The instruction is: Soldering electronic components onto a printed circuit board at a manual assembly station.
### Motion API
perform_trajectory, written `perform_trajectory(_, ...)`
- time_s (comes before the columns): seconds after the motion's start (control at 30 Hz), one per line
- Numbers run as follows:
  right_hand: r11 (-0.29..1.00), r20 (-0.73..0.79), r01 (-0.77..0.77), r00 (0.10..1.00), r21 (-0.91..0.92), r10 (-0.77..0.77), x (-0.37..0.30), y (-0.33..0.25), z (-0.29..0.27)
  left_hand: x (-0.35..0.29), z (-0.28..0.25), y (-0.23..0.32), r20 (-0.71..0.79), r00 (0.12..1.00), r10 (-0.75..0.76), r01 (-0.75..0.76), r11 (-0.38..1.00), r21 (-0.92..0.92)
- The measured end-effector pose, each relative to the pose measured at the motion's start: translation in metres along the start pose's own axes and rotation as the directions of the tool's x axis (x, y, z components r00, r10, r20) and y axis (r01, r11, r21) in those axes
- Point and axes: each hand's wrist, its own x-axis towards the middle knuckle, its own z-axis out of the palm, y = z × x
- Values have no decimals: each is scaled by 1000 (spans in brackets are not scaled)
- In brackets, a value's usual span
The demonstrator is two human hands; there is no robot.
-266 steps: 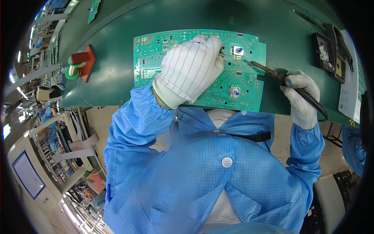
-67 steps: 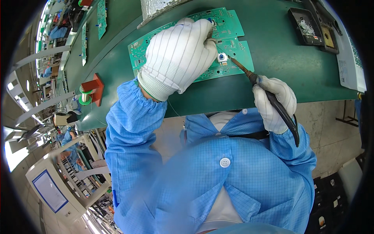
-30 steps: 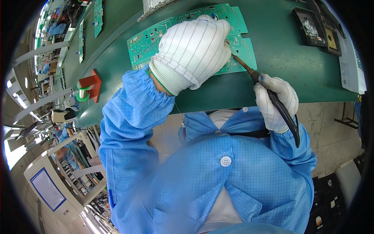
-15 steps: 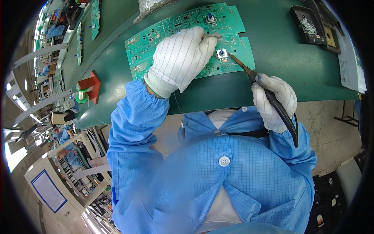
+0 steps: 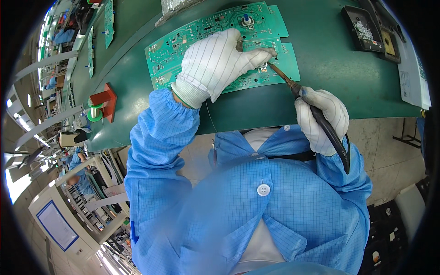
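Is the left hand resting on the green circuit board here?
Touching. The head view shows the gloved left hand lying flat on the green circuit board, covering its middle with no gap showing, fingers reaching toward the soldering iron tip.

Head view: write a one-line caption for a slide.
White-gloved left hand feeds thin solder wire onto a green circuit board while the gloved right hand applies a black-handled soldering iron.

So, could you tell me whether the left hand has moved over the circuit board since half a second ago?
Yes: the left hand slid right along the circuit board.
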Motion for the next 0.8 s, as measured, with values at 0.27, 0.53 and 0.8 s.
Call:
perform_trajectory(0.27,982,-86,-135,985,134,148,-3,-4,1,-7,7,-4,-88,991,106,-104,994,20)
perform_trajectory(0.53,983,-61,-176,982,60,179,-4,-9,0,-15,1,-17,-158,830,535,-475,826,304)
perform_trajectory(0.8,982,-107,-8,994,-188,-12,16,-47,-2,-51,4,-20,-463,870,170,-246,963,-110)
